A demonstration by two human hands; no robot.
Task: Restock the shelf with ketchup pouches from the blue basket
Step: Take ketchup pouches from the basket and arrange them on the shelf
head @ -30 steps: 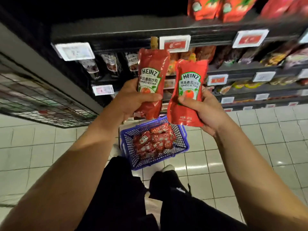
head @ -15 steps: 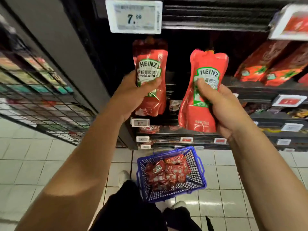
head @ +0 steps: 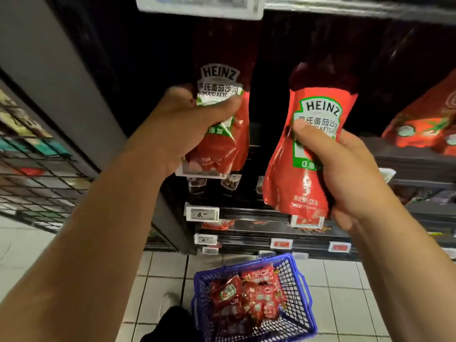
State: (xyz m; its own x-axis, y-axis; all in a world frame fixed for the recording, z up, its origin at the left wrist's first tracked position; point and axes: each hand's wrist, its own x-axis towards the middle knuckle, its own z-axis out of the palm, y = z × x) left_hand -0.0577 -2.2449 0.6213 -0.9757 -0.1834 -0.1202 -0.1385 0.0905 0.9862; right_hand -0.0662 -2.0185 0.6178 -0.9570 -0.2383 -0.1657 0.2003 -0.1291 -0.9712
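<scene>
Red pouch, left: a ketchup pouch (head: 223, 114) with a white and green Heinz label, upright, its top reaching into the dark shelf opening under a price tag (head: 199, 3).
Red pouch, right: a second ketchup pouch (head: 308, 154) of the same kind, upright, beside the first but apart from it, its dark upper end in shadow.
Left hand: the left hand (head: 182, 127) grips the first pouch round its middle, thumb across the label, fingers hidden behind.
Right hand: the right hand (head: 343, 169) grips the second pouch along its right edge, thumb pressed on the label, fingers curled behind.
Blue basket: a plastic basket (head: 303, 319) on the tiled floor (head: 345, 280) below the hands, holding a loose heap of more red pouches (head: 249, 294).
Shelf: dark shelving (head: 407, 159) with several tiers; white and red tags along the lower edges, one reading "8." (head: 201, 214).
Neighbouring stock: other red packs (head: 424, 129) lean on the tier to the right.
Left side: a black wire rack (head: 37, 174) with blurred goods behind it.
Floor level: a shoe (head: 169, 301) and dark trouser leg just left of the basket.
</scene>
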